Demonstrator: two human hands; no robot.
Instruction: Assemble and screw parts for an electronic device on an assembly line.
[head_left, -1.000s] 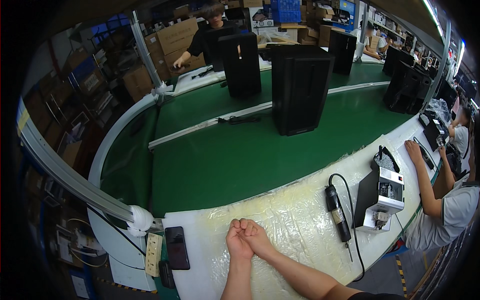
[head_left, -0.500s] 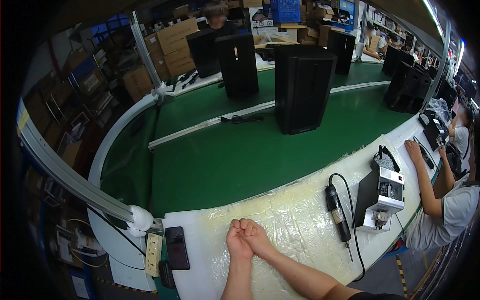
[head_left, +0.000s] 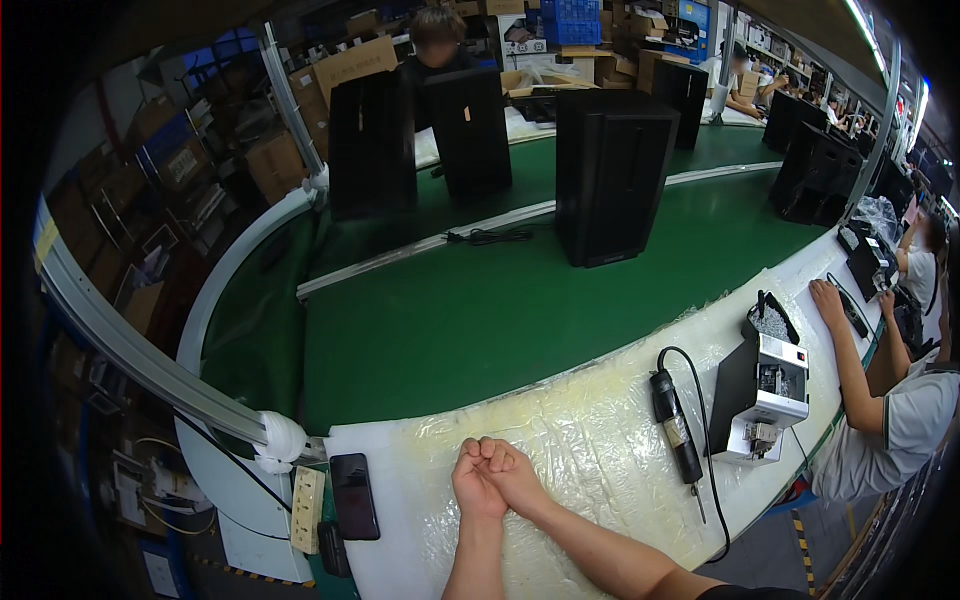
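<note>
My left hand (head_left: 474, 488) and my right hand (head_left: 512, 476) are clasped together over the plastic-wrapped edge of the work surface (head_left: 590, 440). Their fingers curl in against each other, and no object shows between them. To the right of them lies a black electric screwdriver (head_left: 677, 428) with a cord, its bit toward me. A dark phone (head_left: 355, 496) is on the left, face up. Beyond my hands, a tall black speaker-like cabinet (head_left: 612, 180) stands upright on the green conveyor belt (head_left: 450, 340).
A screw feeder (head_left: 765, 395) stands at right beside a tray of screws (head_left: 771, 318). More black cabinets (head_left: 470, 135) stand on the far lane, one near a person opposite (head_left: 437, 55). A co-worker's arm (head_left: 848, 350) rests at right. A power strip (head_left: 306, 510) and metal post (head_left: 150, 330) are left.
The far-left black cabinet has come forward onto the far lane, and the person opposite has shifted. The near cabinet and a cable have slid slightly right. My clasped hands have stayed put.
</note>
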